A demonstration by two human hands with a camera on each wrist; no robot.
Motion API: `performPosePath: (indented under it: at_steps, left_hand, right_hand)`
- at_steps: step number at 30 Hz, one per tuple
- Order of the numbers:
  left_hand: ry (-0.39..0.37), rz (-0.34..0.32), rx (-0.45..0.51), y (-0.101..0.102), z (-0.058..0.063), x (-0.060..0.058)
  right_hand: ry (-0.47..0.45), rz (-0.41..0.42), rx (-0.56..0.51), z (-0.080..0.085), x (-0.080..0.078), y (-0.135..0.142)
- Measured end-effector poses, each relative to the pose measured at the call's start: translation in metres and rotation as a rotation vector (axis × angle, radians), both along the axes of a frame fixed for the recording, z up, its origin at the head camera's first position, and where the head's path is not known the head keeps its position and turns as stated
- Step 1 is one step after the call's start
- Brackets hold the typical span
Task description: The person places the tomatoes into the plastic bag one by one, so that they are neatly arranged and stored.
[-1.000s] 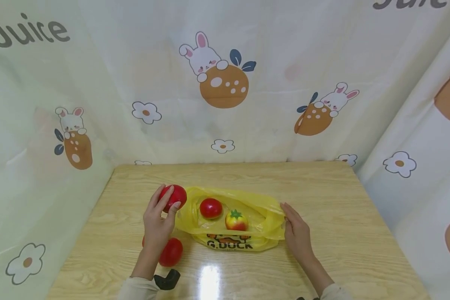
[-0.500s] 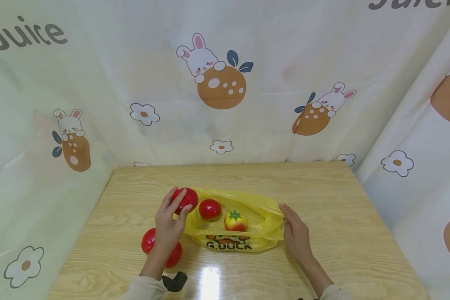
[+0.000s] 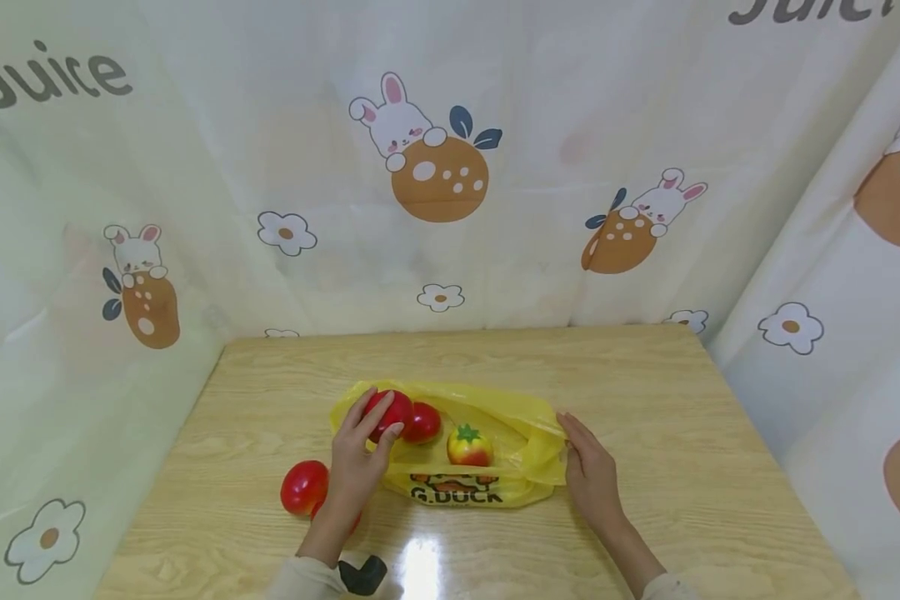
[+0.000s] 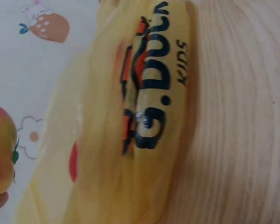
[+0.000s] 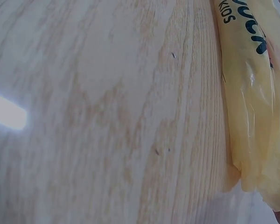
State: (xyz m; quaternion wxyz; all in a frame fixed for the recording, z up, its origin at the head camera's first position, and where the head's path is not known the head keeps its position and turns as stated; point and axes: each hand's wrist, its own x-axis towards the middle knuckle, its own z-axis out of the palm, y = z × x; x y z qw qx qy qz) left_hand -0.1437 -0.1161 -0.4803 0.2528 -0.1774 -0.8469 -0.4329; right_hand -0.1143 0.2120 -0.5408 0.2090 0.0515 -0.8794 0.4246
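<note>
My left hand (image 3: 357,467) holds a toy tomato (image 3: 392,415) over the left part of a yellow plastic bag (image 3: 528,492). From above the tomato looks red; the left wrist view shows its yellow-and-red side and green calyx. The bag lies with its mouth spread upward and "G.DUCK" lettering on the front. Inside rest a red fruit (image 3: 424,423) and a yellow-red toy tomato (image 3: 470,448) with a green star-shaped calyx. At the bag's right end, my right hand (image 3: 594,475) grips the rim; its thumb is mostly hidden.
Left of the bag, a red fruit (image 3: 304,487) sits on the wooden table (image 3: 667,400), with another partly hidden behind my left forearm. A printed curtain (image 3: 525,242) hangs behind the table and along both sides.
My left hand has carried the tomato rightward, from beside the bag's left edge to over its mouth. My right hand has kept its place on the rim.
</note>
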Motion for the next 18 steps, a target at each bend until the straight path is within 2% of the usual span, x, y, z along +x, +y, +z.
performPosePath:
  at_steps: [6,14,18]
  left_hand:
    - [0.02,-0.037,-0.12,0.006,-0.012,-0.002]
    - [-0.099,-0.051,-0.194,0.011,-0.024,0.001]
    - [-0.123,-0.061,-0.203,0.011,-0.029,0.0]
  right_hand:
    - [0.016,-0.008,0.013,-0.002,-0.001,0.0]
    - [0.0,-0.015,0.017,-0.003,0.0,0.0]
    - [0.0,-0.015,0.017,-0.003,0.0,-0.001]
